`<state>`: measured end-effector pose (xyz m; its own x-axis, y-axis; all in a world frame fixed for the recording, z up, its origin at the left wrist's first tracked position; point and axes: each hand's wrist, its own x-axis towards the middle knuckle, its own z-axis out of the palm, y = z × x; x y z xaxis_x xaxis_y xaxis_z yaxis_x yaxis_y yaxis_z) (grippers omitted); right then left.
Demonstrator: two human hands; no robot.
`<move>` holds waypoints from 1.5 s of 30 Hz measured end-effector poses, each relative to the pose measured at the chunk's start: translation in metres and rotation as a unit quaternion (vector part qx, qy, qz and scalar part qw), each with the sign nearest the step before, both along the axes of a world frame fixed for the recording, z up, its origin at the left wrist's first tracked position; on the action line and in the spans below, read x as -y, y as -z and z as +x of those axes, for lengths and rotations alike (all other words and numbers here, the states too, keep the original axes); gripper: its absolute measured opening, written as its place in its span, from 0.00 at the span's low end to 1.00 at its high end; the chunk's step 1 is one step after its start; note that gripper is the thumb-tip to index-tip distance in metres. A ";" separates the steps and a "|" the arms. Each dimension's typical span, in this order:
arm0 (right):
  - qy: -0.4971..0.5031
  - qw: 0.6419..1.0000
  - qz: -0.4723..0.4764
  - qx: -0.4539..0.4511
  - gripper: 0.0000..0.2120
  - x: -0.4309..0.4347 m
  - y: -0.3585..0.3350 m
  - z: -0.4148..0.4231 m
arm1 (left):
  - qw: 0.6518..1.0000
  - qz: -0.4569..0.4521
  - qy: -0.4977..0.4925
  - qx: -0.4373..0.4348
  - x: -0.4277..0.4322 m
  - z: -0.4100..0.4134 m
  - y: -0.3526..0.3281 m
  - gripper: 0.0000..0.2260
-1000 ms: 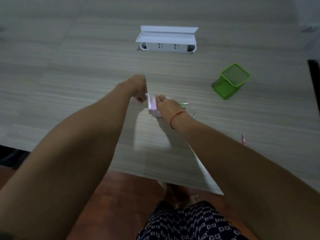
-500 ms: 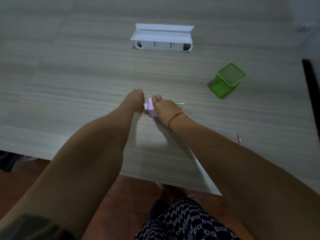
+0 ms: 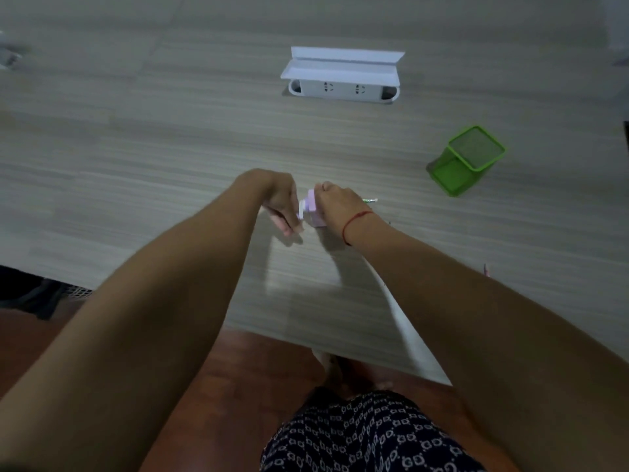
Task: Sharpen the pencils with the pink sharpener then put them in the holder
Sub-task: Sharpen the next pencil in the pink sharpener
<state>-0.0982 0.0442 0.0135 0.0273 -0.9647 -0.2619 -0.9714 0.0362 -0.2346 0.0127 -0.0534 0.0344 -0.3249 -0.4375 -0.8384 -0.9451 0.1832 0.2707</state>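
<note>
Changing: left hand (image 3: 280, 204) sits lower than half a second ago; its fingers (image 3: 289, 228) pinch the white crank (image 3: 301, 210).
Right hand (image 3: 340, 206): fingers curled over the pink sharpener (image 3: 312, 214), which stands on the table (image 3: 136, 165).
Pencil (image 3: 370, 200): green end pokes out right of that hand.
Holder (image 3: 468, 160): green mesh, well apart, far right.
Table: grey wood grain; white socket box (image 3: 342, 76) at the back.
Room: red-brown floor (image 3: 255, 369).

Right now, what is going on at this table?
A person is working a pink sharpener on the table. The right hand holds its body and the left hand grips the crank on its left side. A green pencil shows just beyond the right hand. The green holder stands further right, with no pencil seen in it.
</note>
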 end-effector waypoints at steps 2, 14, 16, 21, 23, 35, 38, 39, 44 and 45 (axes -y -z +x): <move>-0.008 1.000 0.005 -0.002 0.18 0.000 -0.002 0.000 | 1.000 0.015 -0.001 0.008 -0.007 0.001 0.014 0.11; -0.029 0.999 0.005 -0.023 0.17 0.000 -0.010 -0.001 | 0.955 -0.283 0.093 -0.005 0.010 -0.007 0.056 0.14; -0.037 0.999 0.006 -0.022 0.17 0.001 -0.011 0.000 | 0.954 -0.284 0.094 -0.006 0.009 -0.007 0.055 0.10; -0.026 1.000 0.009 -0.001 0.17 0.005 -0.010 0.000 | 0.940 -0.324 0.099 -0.032 0.015 -0.014 0.045 0.04; 0.004 1.000 0.011 0.024 0.17 0.009 -0.006 0.002 | 0.939 -0.328 0.094 -0.048 0.027 -0.016 0.039 0.07; -0.010 1.000 0.015 0.019 0.17 0.010 -0.015 0.005 | 0.999 -0.029 0.033 0.028 0.008 0.002 -0.008 0.07; -0.017 1.000 0.008 0.015 0.15 0.008 -0.019 0.004 | 0.998 0.002 0.026 0.051 -0.011 0.003 0.013 0.05; -0.016 1.000 0.004 0.013 0.15 0.008 -0.020 0.004 | 0.998 -0.016 0.032 0.060 -0.016 0.004 0.024 0.09; -0.029 0.998 0.044 0.024 0.16 0.006 -0.028 0.002 | 0.979 -0.203 -0.001 0.025 -0.014 0.009 0.065 0.15; -0.028 0.998 0.051 0.028 0.16 0.005 -0.030 0.001 | 0.974 -0.228 0.006 0.010 -0.011 0.008 0.062 0.15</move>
<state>-0.0971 0.0392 0.0435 0.0981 -0.9294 -0.3557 -0.9580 0.0086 -0.2866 0.0205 -0.0425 -0.0279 -0.3177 -0.7616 -0.5648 -0.9464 0.2910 0.1400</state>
